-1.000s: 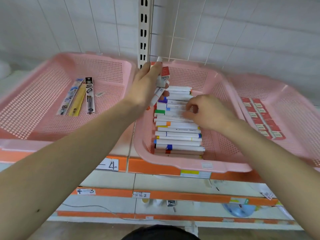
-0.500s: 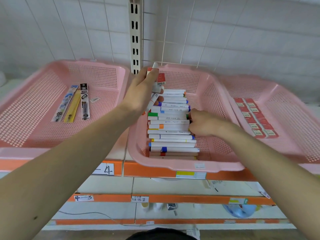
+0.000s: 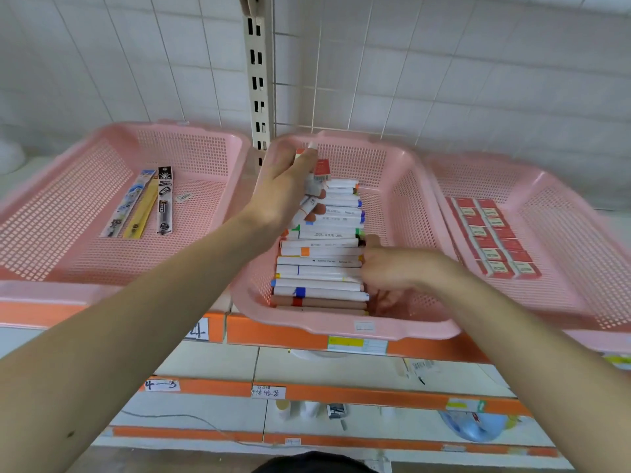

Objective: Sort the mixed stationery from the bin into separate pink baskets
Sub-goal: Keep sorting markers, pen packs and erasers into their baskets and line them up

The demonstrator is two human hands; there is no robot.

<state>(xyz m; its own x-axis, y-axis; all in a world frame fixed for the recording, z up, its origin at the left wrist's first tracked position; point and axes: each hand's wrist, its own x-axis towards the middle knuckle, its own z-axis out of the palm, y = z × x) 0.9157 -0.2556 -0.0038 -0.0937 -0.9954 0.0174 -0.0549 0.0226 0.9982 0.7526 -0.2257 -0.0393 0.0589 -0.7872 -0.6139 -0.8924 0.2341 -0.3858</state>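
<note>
Markers [image 3: 321,268] lie rowed in the middle pink basket [image 3: 341,331], just left of the right hand [image 3: 399,271], whose curled fingers [image 3: 374,268], pinching nothing visible, have dropped from the row's top to square its ends, while the left hand [image 3: 286,189] beyond grips a held bunch [image 3: 307,208] awaiting placement.

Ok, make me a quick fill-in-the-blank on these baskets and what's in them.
The row of markers lies in the ___ pink basket.
The left basket holds ___ long packs.
The rows of red boxes sit in the ___ basket.
The ___ hand grips a lone red box.
Answers: middle, three, right, left.
</note>
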